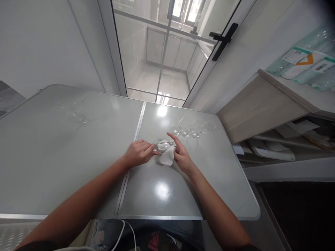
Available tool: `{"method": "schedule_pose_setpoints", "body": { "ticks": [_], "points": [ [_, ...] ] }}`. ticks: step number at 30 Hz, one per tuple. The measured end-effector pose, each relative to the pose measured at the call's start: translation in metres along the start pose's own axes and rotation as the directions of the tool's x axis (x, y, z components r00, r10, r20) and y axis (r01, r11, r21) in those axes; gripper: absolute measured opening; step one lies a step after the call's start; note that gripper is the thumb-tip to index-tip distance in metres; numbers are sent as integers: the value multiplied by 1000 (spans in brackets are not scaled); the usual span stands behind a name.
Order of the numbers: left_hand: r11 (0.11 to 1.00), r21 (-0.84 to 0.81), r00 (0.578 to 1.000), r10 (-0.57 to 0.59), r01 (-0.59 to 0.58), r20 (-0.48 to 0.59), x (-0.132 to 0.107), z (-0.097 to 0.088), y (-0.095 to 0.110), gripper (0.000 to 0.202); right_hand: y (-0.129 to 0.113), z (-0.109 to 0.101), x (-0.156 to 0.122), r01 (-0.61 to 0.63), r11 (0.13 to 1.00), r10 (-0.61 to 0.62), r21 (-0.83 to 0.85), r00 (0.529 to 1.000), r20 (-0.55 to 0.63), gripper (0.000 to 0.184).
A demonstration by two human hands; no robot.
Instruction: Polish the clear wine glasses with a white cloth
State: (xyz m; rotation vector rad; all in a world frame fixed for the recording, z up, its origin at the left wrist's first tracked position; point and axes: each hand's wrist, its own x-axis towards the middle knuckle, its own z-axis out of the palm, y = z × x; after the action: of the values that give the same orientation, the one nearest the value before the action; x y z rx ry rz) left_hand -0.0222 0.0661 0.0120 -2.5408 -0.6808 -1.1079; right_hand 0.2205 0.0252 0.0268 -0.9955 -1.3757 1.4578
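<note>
In front of me a clear stemmed glass (162,145) is held tilted sideways above the table. My left hand (140,152) closes around its left end, so that end is hidden by the fingers. My right hand (182,155) is at the other end, pinching a white cloth (167,157) against the glass. The right index finger sticks out, pointing up and away. The cloth hangs down over the near side of the glass. Whether the right fingers also touch the glass itself, I cannot tell.
Three clear stemmed glasses (186,134) stand on the grey table (162,202), right of centre. Another clear glass (75,113) is at the far left. A shelf unit (264,101) with wrapped bottles (311,62) borders the right side. Behind is a glazed door (162,52).
</note>
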Motion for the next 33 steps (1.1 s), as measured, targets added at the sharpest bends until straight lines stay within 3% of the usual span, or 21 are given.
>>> {"method": "schedule_pose_setpoints", "body": {
  "ticks": [4, 8, 10, 13, 15, 17, 19, 21, 26, 29, 33],
  "points": [
    [998, -32, 999, -49, 49, 14, -2, 1, 3, 18, 0, 0, 0, 156, 949, -141, -275, 987, 72, 66],
    [986, -75, 987, -144, 150, 75, -6, 3, 3, 25, 4, 0, -2, 223, 898, -199, -378, 975, 103, 62],
    [980, -85, 982, -171, 178, 83, -6, 4, 2, 24, 7, 3, -3, 251, 877, -257, -410, 966, 42, 54],
    [978, -81, 980, -191, 195, 47, -5, 3, 0, 22, 11, 9, -4, 222, 886, -310, -406, 937, -164, 47],
    [978, -75, 980, -197, 197, 5, -3, 2, -1, 22, 14, 11, -2, 188, 939, -277, -287, 909, -311, 51],
    [981, -54, 982, -189, 187, -17, -3, 1, -2, 22, 15, 10, 0, 157, 982, -183, -101, 915, -358, 63],
    [986, -31, 986, -167, 166, -2, -3, 2, -3, 21, 14, 7, 1, 109, 993, -92, 42, 950, -298, 71],
    [990, -41, 991, -135, 136, 24, -5, 3, -4, 19, 10, 5, 1, 61, 996, -48, 69, 984, -171, 74],
    [993, -97, 997, -64, 68, 46, -7, 5, -4, 14, 0, 8, -2, 125, 967, -115, -221, 992, 56, 76],
    [991, -91, 993, -96, 102, 62, -7, 4, -3, 15, 2, 7, -2, 159, 943, -149, -291, 987, 55, 69],
    [983, -110, 989, -143, 148, 46, -6, 4, -1, 17, 8, 6, -2, 163, 939, -190, -304, 980, -62, 55]
  ]
}}
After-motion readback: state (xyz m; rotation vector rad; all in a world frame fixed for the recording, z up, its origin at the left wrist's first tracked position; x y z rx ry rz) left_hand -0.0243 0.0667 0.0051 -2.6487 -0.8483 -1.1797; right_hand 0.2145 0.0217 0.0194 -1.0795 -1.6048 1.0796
